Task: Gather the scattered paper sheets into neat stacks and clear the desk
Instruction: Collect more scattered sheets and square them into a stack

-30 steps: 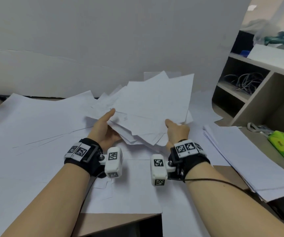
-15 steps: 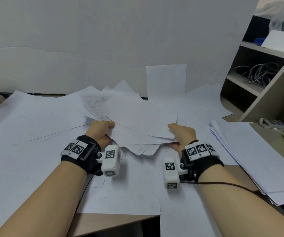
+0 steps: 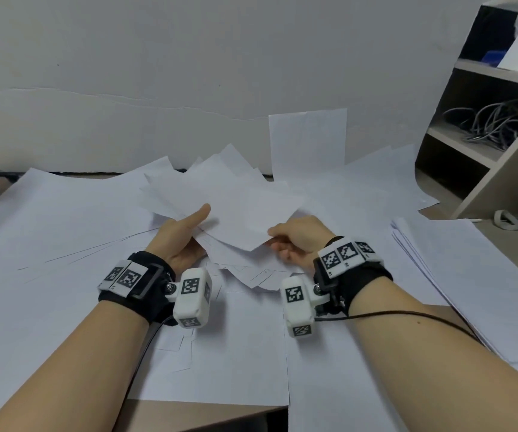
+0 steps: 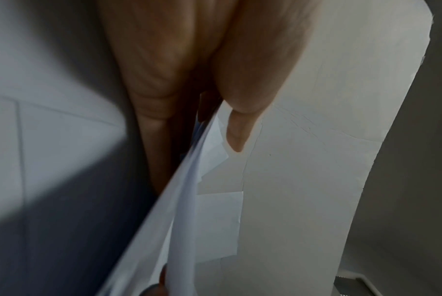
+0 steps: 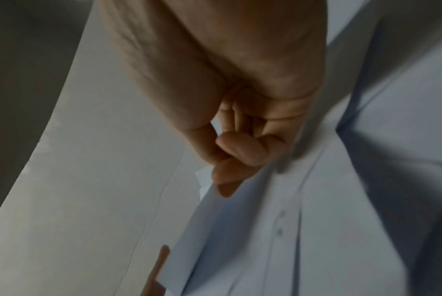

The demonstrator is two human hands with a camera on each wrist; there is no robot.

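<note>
a pale wall is backing a desk (image 3: 189, 413) that is lying almost buried under loose white sheets. above its middle, the left hand (image 3: 179, 236) and right hand (image 3: 298, 236) are each pinching one side of a fanned bundle of sheets (image 3: 239, 210), thumbs on top. the paper is looking light, floppy and slippery, so gripping the opposite edges is probably keeping sheets from sliding out.

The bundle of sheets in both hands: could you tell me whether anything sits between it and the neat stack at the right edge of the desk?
Nothing visible blocks the way. The left hand and right hand hold the bundle above the desk; only flat loose sheets lie between it and the stack.
</note>
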